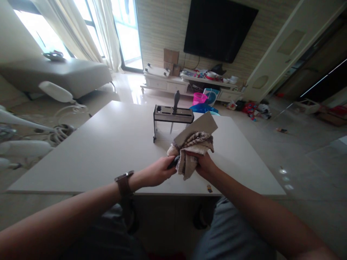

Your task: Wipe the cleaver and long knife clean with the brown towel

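A wide cleaver (199,126) is held above the white table (108,151), its blade pointing up and to the right. My left hand (161,170) is closed around its dark handle. My right hand (204,164) grips a beige and brown cloth (189,155), which is bunched against the lower part of the blade and hides some of the fingers. Behind them stands a knife block (173,113) with a dark top and clear sides, holding one knife with a black handle (176,99).
A small yellow and blue sticker (209,188) lies at the table's near edge. White chairs (27,148) stand at the left. Beyond the table are a pink basket (200,98), a blue tub (203,108) and a low white cabinet (168,83).
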`<state>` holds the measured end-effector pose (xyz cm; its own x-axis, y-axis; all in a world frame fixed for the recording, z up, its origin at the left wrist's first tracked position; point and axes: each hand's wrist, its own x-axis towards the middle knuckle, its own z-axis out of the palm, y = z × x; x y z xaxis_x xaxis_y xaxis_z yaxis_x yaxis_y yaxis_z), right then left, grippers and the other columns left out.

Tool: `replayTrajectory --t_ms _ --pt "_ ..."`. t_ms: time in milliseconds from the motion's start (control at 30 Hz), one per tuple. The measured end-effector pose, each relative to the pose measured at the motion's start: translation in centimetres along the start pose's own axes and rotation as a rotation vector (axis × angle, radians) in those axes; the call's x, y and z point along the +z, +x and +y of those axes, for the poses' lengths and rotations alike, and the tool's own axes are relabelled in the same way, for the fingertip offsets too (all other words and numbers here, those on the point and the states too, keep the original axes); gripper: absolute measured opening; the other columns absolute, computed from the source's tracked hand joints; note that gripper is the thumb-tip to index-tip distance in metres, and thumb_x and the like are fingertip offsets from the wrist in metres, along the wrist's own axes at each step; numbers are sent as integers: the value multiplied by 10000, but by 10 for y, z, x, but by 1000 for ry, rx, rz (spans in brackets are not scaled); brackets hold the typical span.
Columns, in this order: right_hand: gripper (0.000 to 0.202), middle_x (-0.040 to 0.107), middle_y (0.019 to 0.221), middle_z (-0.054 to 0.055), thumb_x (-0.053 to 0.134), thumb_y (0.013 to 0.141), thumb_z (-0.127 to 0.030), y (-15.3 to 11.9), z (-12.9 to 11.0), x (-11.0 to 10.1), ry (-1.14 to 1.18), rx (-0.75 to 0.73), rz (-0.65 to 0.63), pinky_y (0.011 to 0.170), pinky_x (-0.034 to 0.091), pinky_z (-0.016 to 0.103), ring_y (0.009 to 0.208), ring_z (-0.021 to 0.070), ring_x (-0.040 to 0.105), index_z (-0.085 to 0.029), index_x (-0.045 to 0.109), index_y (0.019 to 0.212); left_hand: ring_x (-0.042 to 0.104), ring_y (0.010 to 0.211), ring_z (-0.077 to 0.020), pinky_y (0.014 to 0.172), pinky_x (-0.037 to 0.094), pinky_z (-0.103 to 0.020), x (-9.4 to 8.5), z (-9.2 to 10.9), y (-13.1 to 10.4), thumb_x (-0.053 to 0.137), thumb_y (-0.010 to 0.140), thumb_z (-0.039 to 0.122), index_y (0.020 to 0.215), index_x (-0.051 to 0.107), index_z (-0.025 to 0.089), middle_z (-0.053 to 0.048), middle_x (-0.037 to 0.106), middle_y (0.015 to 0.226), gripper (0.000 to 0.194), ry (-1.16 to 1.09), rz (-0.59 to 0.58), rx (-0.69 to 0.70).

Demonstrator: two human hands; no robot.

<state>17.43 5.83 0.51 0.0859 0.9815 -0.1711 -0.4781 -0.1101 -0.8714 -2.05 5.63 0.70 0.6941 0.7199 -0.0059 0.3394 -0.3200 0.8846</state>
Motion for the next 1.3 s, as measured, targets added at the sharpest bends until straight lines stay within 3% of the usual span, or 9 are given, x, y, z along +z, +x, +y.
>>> replayTrajectory --t_ms 233,367,533,600,700,800,867,1000,1300 --pt "519 782 938 -30 896 500 -131 5 -13 -4 -143 -78 -48 822 602 344 855 210 715 -255 703 966 411 502 -103 443 343 -220 -2 -2 1 578 937 481 974 548 181 66 462 616 304 -251 -61 -122" --pt "499 780 903 -24 895 492 -131 5 -15 -4 -97 -73 -13 781 603 342 835 223 714 -255 704 935 409 517 -112 464 344 -233 -7 2 3 572 942 488 965 564 182 60 474 615 307 -184 -34 -108" --pt "457 773 868 -5 917 502 -212 -2 0 2 26 38 1 756 610 354 789 226 713 -230 684 895 609 787 -198 708 496 -303 1 2 4 563 909 290 1018 622 179 -73 709 936 167 77 57 10" --pt "474 766 857 -13 929 482 -208 -4 5 4 24 20 4 749 610 348 773 216 707 -231 674 881 647 918 -238 817 522 -340 5 0 4 572 881 245 1089 618 182 -113 726 1089 222 98 55 42" --pt "503 760 853 -22 936 467 -196 -4 7 5 -14 -9 6 749 605 340 767 205 702 -232 673 894 655 954 -254 857 535 -365 9 -2 4 571 866 231 1093 619 176 -131 725 1124 238 96 36 48" --pt "514 770 888 -17 930 470 -178 -3 5 4 -49 -39 4 784 604 357 796 211 709 -231 682 918 650 897 -227 805 545 -334 8 -2 3 584 867 242 1080 629 177 -100 725 1048 227 37 8 49" --pt "522 778 911 -11 926 468 -165 -2 3 3 -64 -65 8 810 604 374 825 222 718 -233 683 925 626 764 -186 677 533 -289 6 -2 1 599 882 275 1084 620 181 -52 695 899 224 -41 -25 14" --pt "523 790 952 -4 929 474 -156 4 -2 -2 -107 -121 -23 871 602 392 889 236 732 -239 687 930 466 516 -107 455 391 -210 -1 -2 1 607 916 390 1100 562 181 57 508 662 282 -243 -99 -115" --pt "567 795 1062 45 977 455 -209 19 -18 -20 -202 -137 -112 951 603 454 1006 295 728 -290 749 968 364 469 -76 426 326 -188 -29 -4 3 644 886 420 963 569 176 86 413 603 266 -328 -48 -142"
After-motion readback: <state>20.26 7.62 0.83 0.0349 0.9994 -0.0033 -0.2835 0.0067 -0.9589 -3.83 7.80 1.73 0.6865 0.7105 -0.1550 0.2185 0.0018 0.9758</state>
